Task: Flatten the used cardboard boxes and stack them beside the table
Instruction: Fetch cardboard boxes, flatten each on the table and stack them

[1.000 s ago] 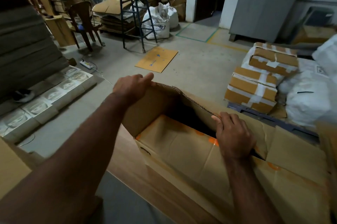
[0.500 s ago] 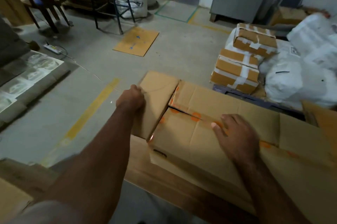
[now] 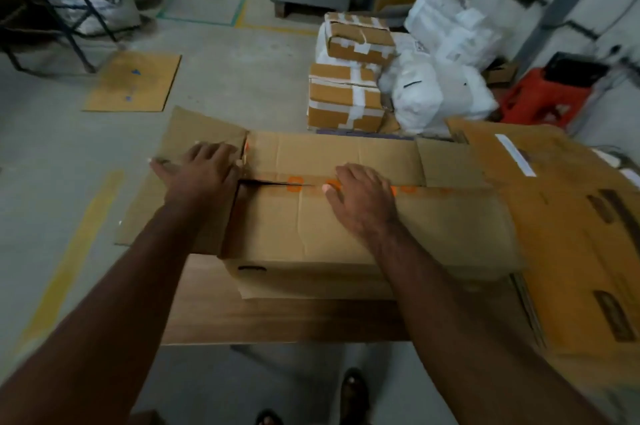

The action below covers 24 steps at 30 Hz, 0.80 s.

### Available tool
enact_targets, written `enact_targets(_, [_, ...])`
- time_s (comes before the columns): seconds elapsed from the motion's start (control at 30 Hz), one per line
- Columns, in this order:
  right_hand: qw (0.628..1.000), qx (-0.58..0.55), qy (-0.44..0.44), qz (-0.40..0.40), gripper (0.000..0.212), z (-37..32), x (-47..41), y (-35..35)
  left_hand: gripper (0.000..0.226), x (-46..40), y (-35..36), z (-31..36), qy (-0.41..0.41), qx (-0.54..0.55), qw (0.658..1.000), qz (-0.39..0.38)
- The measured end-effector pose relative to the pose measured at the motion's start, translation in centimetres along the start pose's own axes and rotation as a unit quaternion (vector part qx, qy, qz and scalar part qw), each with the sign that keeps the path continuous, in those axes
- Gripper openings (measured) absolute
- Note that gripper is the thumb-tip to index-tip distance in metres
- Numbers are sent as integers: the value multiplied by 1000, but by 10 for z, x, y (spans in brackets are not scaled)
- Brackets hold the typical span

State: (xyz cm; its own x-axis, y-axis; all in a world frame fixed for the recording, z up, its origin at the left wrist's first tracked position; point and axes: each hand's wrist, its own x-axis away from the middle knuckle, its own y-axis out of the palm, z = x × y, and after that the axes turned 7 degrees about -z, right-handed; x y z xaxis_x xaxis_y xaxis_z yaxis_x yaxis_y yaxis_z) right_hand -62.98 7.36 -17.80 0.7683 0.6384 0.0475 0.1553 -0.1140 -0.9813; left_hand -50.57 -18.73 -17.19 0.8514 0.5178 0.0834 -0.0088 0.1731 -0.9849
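Cardboard box [image 3: 346,230] lies flattened on the wooden table [image 3: 277,317], under both palms: left hand [image 3: 204,172] flat on its end flap, right hand [image 3: 360,196] on the orange-marked seam; printing unreadable.

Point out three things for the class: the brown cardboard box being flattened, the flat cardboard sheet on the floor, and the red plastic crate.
Brown cardboard box [image 3: 346,227]: head view, near top panel.
Flat cardboard sheet on the floor [image 3: 133,82]: head view, its middle.
Red plastic crate [image 3: 540,99]: head view, front face.
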Motion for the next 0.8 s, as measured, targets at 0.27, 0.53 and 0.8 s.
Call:
enact_targets(0.27, [997,-61,17,39,48,-7,28,-81,79,24,-74,22,-8,391,891,-232])
enact_targets(0.53, [961,-137,-51,-234,72,-7,123,-93,126,29,-25,34,27,82,943,-323])
enact_targets(0.8, [965,-80,10,-248,98,-11,137,-25,125,47,11,36,26,47,970,-238])
